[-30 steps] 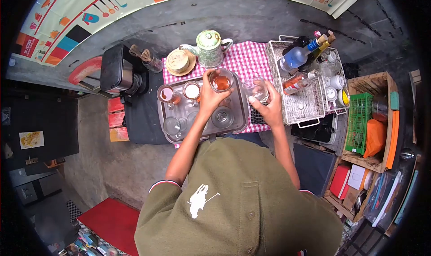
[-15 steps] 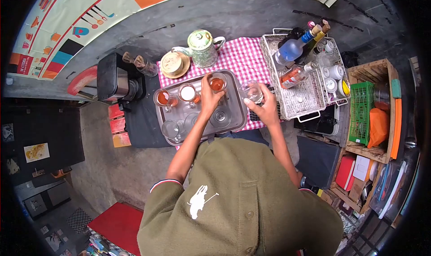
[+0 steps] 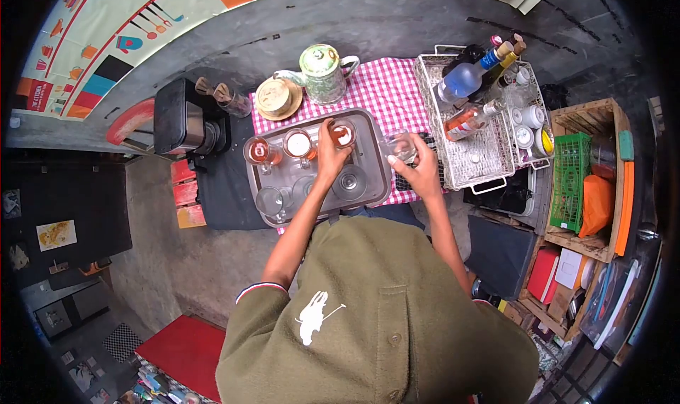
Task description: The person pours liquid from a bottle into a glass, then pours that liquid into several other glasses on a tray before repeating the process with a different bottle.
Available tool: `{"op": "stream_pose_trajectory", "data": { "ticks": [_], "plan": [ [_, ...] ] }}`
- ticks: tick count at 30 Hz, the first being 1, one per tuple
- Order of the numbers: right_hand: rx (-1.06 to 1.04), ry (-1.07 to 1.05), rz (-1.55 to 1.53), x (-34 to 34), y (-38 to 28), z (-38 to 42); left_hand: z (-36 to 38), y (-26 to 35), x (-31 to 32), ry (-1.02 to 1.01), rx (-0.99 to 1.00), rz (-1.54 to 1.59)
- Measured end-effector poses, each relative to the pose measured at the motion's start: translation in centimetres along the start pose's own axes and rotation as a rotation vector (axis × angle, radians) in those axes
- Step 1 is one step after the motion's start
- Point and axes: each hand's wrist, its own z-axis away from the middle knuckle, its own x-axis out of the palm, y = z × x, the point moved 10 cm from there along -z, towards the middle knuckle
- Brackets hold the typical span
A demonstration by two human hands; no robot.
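My left hand [image 3: 331,154] is closed around a glass cup of amber drink [image 3: 343,133] at the right of a grey-brown tray [image 3: 379,184]. In my right hand [image 3: 423,169] is a clear drinking glass [image 3: 401,147], held just past the tray's right edge and tilted toward the cup. Two more glass cups share the tray's far side: one of amber drink [image 3: 258,151] and one with a white top [image 3: 298,144]. Along the near side lie clear glass pieces, including a round one [image 3: 349,182] and one with a handle [image 3: 270,201]. My left forearm partly covers the middle piece.
Behind the tray stand a green patterned teapot [image 3: 323,78] and a lidded bowl [image 3: 275,98] on a saucer. A white wire basket [image 3: 489,166] with bottles and jars is at the right. Left of the tray are a black appliance [image 3: 177,117] and a jar of wooden utensils [image 3: 232,101].
Both hands stay almost in place on the same cup and glass. A paler patch now shows on the drink in the left-hand cup. The view has shifted slightly.
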Motion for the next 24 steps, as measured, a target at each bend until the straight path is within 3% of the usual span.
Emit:
{"op": "stream_pose_trajectory", "data": {
  "ticks": [17, 24],
  "plan": [
    [-0.018, -0.013, 0.05, 0.4, 0.8, 1.0, -0.1, -0.3, 0.3, -0.075, 0.007, 0.007],
    [0.028, -0.01, 0.039, -0.9, 1.2, 2.1, 1.4, 4.9, -1.6, 0.011, 0.111, -0.171]
  ]
}}
